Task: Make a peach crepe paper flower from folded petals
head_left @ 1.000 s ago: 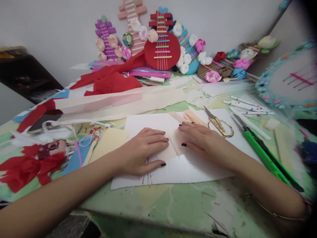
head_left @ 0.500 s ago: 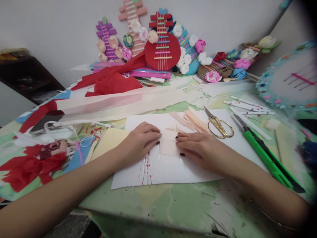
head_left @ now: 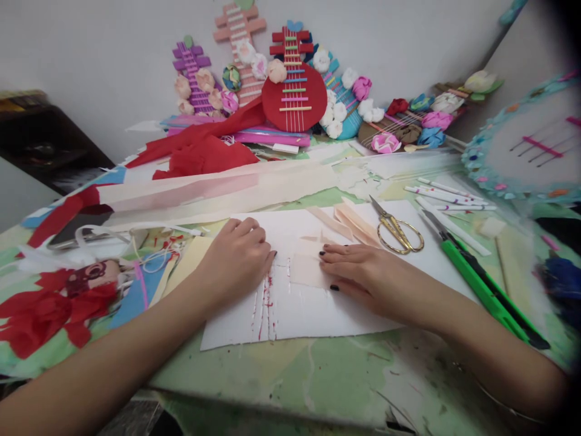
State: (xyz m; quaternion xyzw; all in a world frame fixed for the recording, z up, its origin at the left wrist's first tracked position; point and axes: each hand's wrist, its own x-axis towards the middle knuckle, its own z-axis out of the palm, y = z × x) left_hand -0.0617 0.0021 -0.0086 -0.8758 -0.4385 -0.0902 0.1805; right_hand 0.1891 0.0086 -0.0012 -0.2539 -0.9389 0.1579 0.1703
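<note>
Right hand (head_left: 358,272): lies palm down, fingers stretched out, fingertips on the right side of the paper; not wrapped around anything.
Left hand (head_left: 240,257): rests near the left edge of the board, knuckles up, fingers curled under; cannot tell whether closed on anything, the palm being hidden.
Paper (head_left: 305,270): pale and small, lies flat on the board between both hands, partly under the right fingertips, apart from the left.
Board (head_left: 327,315): white, spreads under both hands; bears red streaks and scored lines just beside the left hand.
Strips (head_left: 356,225): peach, lie behind the right hand, near the scissors.
Scissors (head_left: 399,233): gold-handled, lie with blades slightly parted, pointing away.
Cutter (head_left: 483,290): green, lies right of the board, blade end pointing away.
Rods (head_left: 447,197): white, lie beyond the cutter.
Doll (head_left: 95,274): dressed in red, lies left of the board on the counter (head_left: 272,372).
Lute (head_left: 295,100): red, stands at the back by the wall.
</note>
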